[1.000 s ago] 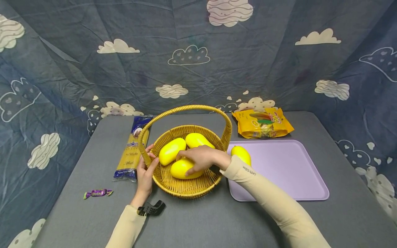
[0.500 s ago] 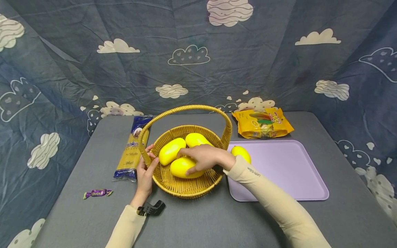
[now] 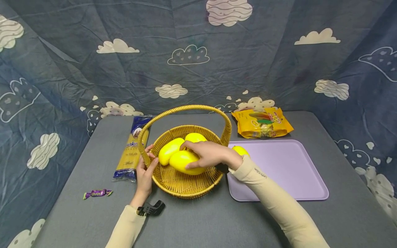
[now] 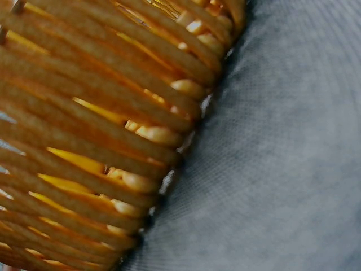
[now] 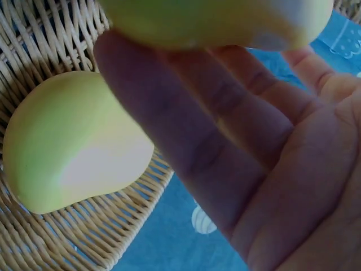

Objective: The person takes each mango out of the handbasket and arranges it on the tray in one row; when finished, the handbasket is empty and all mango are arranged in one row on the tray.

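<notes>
A round wicker basket (image 3: 186,190) with a tall arched handle stands mid-table. My left hand (image 3: 144,179) grips its left side at the handle's foot. The left wrist view holds mostly the woven basket wall (image 4: 84,124). Over the basket, my right hand (image 3: 212,153) holds a yellow mango (image 3: 184,162) between thumb and fingers, slightly above the basket floor. Two more lie inside: a left mango (image 3: 168,151) and a back mango (image 3: 195,137), partly covered by the hand. The right wrist view has the held mango (image 5: 225,22) at its top edge.
A lilac tray (image 3: 285,172) lies to the right, a partly hidden mango (image 3: 240,150) at its left edge. Behind it sits a yellow snack bag (image 3: 263,124). A pasta pack (image 3: 128,155) lies left of the basket, and a purple wrapped candy (image 3: 98,193) nearer the front left.
My right hand has lifted the front mango a little and shifted slightly right. It now covers more of the back mango. The left hand and basket have stayed put.
</notes>
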`<state>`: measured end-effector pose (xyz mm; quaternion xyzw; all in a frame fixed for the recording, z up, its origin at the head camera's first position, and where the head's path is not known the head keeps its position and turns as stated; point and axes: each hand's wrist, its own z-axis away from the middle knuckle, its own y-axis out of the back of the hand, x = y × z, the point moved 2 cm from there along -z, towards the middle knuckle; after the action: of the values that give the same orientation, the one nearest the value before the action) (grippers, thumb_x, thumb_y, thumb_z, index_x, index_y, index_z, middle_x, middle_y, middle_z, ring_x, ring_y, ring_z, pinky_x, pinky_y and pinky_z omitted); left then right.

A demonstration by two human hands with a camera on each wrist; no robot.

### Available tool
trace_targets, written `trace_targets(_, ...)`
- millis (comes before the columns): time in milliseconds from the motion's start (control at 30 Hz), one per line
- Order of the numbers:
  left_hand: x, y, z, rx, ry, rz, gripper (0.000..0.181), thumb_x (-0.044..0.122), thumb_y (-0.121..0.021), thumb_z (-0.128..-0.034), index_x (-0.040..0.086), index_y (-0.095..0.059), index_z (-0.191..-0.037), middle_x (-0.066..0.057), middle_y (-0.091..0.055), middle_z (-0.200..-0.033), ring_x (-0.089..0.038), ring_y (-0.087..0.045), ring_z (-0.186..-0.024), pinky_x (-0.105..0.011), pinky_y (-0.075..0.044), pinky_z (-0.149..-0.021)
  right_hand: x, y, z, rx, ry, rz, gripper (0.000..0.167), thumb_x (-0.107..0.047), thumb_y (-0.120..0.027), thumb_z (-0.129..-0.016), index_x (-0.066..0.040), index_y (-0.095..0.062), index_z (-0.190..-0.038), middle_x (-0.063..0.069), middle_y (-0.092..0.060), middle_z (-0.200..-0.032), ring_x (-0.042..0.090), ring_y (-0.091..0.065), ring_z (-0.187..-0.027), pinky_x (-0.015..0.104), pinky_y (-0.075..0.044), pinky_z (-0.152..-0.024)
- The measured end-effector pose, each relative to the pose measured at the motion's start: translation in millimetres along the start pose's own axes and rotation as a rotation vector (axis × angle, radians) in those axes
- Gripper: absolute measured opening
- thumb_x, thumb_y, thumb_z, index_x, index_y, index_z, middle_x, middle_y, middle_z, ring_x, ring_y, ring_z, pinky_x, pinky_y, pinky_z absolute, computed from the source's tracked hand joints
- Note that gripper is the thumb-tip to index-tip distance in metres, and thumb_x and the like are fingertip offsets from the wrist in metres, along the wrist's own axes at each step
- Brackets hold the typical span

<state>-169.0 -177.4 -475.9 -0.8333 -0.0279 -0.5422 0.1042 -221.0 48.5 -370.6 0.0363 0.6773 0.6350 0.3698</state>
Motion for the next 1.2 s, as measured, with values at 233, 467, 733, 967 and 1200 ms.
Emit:
trace_targets(233, -4.1, 0.9, 0.0, 0.001, -0.009, 0.003, 0.027, -0.008, -0.052, -0.0914, -0.018, -0.045, -0.115, -0.028, -0.040, -0.136, -0.028, -0.035, -0.122, -0.027, -0.026, -0.103, 0, 5, 9.6, 0.085, 0.022, -0.091, 0.058, -0.043, -0.068, -0.086, -0.014, -0.043, -0.130, 0.003, -0.059, -0.104, 0.015, -0.055, -0.086, 0.031, -0.045, -0.078)
trace_targets(467, -4.6, 0.6, 1.0, 0.001, -0.019, -0.009, 0.023, -0.003, -0.054, -0.0919, -0.016, -0.047, -0.109, -0.023, -0.041, -0.138, -0.026, -0.035, -0.125, -0.027, -0.025, -0.104, 2, 7, 21.6, 0.134, 0.011, -0.185, 0.059, -0.041, -0.069, -0.086, -0.015, -0.041, -0.131, 0.009, -0.061, -0.112, 0.018, -0.059, -0.093, 0.033, -0.048, -0.081)
trace_targets(733, -5.1, 1.5, 0.6, 0.007, -0.013, 0.000, 0.024, -0.003, -0.054, -0.0919, -0.017, -0.047, -0.111, -0.024, -0.042, -0.137, -0.028, -0.034, -0.126, -0.028, -0.024, -0.105, 1, 8, 34.3, 0.270, -0.001, -0.282, 0.060, -0.040, -0.070, -0.085, -0.018, -0.040, -0.132, 0.003, -0.056, -0.119, 0.015, -0.055, -0.105, 0.029, -0.051, -0.076)
trace_targets(967, 6.4, -1.4, 2.0, 0.000, 0.006, -0.013, 0.021, -0.008, -0.052, -0.0911, -0.020, -0.044, -0.106, -0.027, -0.039, -0.139, -0.032, -0.032, -0.129, -0.030, -0.022, -0.106, -3, 7, 47.3, 0.384, 0.018, -0.397, 0.061, -0.034, -0.073, -0.084, -0.020, -0.039, -0.133, 0.001, -0.055, -0.120, 0.014, -0.056, -0.100, 0.031, -0.053, -0.070)
trace_targets(1200, 12.9, -3.8, 2.1, -0.004, 0.004, -0.017, 0.021, -0.010, -0.051, -0.0910, -0.022, -0.042, -0.106, -0.029, -0.037, -0.139, -0.035, -0.031, -0.129, -0.030, -0.022, -0.106, -8, 9, 65.9, 0.503, 0.025, -0.465, 0.063, -0.013, -0.075, -0.083, -0.014, -0.039, -0.134, 0.006, -0.056, -0.118, 0.018, -0.060, -0.095, 0.035, -0.053, -0.071)
